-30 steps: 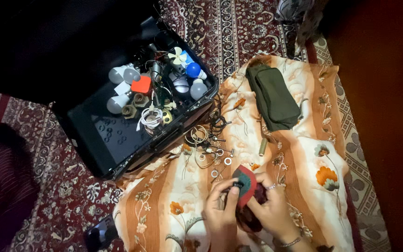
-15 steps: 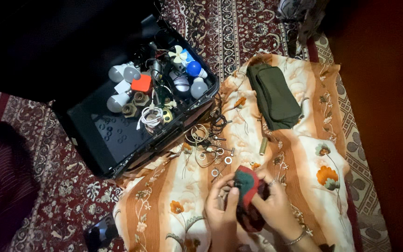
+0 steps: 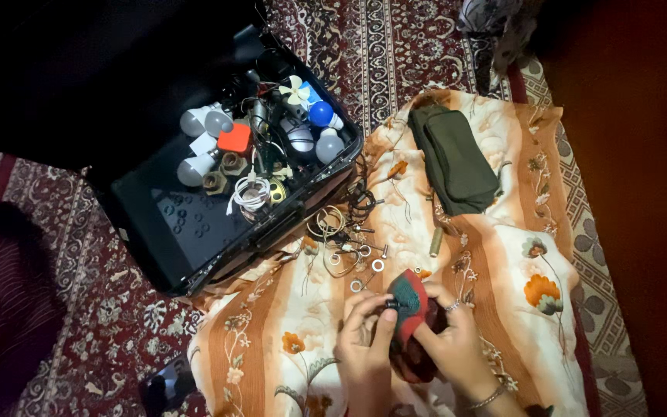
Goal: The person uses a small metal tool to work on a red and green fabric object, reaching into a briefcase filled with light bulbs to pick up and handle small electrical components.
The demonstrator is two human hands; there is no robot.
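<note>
A small red and green cloth pouch is held at the bottom centre, over an orange and cream floral sheet. My right hand grips the pouch from the right and below. My left hand pinches a small dark piece at the pouch's left edge. Loose washers, rings and screws lie on the sheet just above my hands.
An open black case at upper left holds bulbs, a red block, a white cable and small hardware. A dark green pouch lies on the sheet at upper right. Patterned red carpet surrounds the sheet; a dark phone lies at lower left.
Both hands have shifted slightly on the pouch. My left fingers now pinch a small dark piece at its edge. The pouch has turned a little in my grip.
</note>
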